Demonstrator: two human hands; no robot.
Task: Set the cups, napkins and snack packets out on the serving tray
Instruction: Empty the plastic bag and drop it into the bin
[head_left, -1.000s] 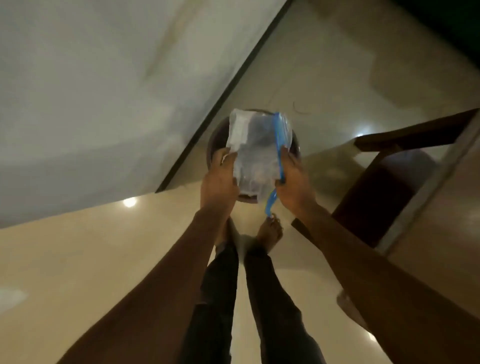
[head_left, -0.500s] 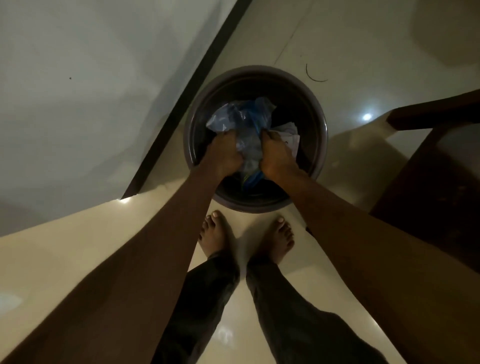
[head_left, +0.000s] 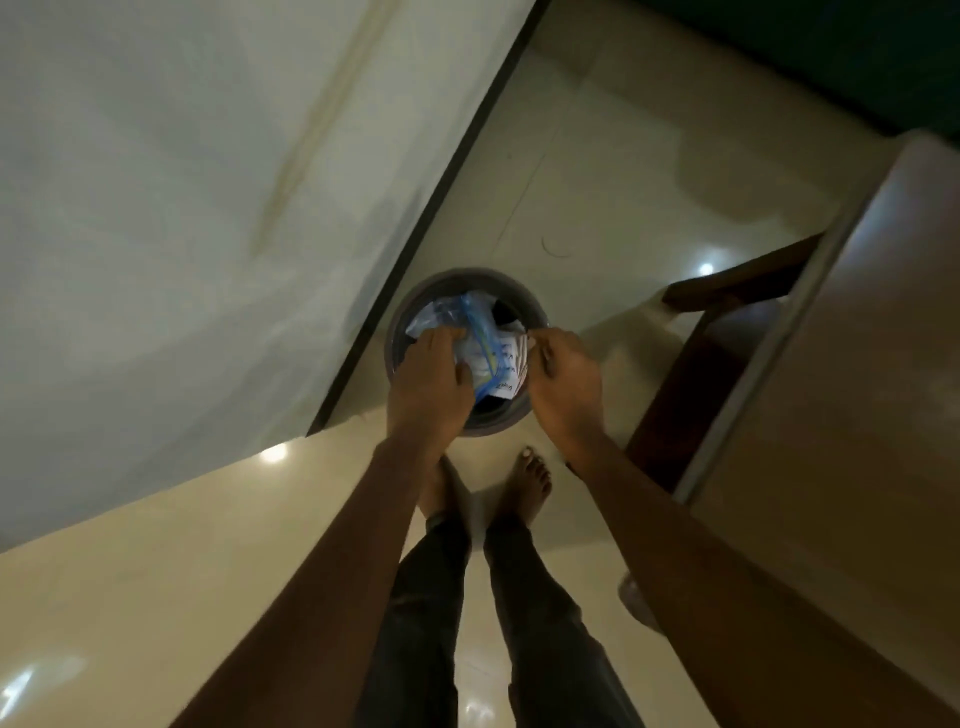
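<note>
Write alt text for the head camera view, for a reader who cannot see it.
Seen from above, a person's left hand and right hand are over a round dark bin on the floor, at a clear plastic bag with a blue zip strip and white paper inside it. Their bare feet stand just short of the bin.

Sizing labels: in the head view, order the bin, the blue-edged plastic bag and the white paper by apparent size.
1. bin
2. plastic bag
3. white paper, partly hidden, so unsure.
</note>
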